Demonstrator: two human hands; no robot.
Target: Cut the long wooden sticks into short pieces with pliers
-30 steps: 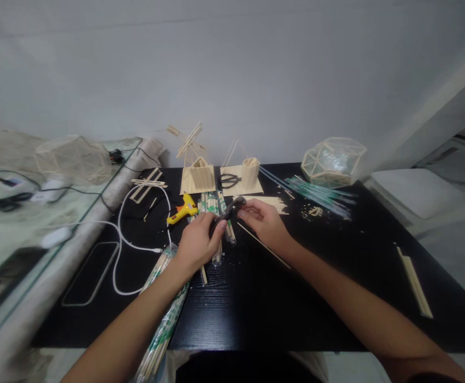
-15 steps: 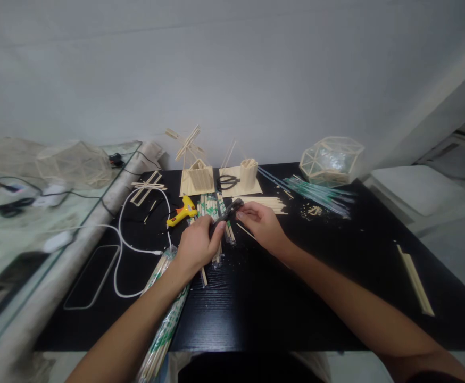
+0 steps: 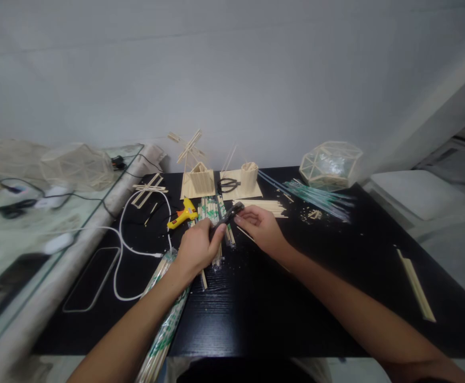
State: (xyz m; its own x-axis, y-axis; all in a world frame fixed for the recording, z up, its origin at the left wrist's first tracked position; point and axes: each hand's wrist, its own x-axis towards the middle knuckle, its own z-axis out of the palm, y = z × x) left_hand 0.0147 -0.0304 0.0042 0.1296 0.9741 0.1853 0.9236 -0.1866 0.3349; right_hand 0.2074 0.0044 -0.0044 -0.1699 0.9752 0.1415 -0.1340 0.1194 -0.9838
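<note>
My left hand (image 3: 198,246) is closed round the handle of a dark cutting tool (image 3: 229,215) that points up and right over the black table (image 3: 336,276). My right hand (image 3: 259,226) is pinched at the tool's tip, with a thin wooden stick (image 3: 243,233) running out beneath it. Both hands hover above wrapped bundles of bamboo sticks (image 3: 212,211). A long packet of skewers (image 3: 164,319) lies under my left forearm.
A yellow glue gun (image 3: 182,214) with a white cable (image 3: 121,250) lies left of the hands. Behind them stand a stick house with a windmill (image 3: 196,178), black scissors (image 3: 227,184) and a stick cup (image 3: 250,175). A wire polyhedron (image 3: 330,163) and green-tipped sticks (image 3: 316,196) sit right.
The hands keep their hold on the tool and stick with almost no motion. The view has tilted slightly, so everything sits a little lower in the frame.
</note>
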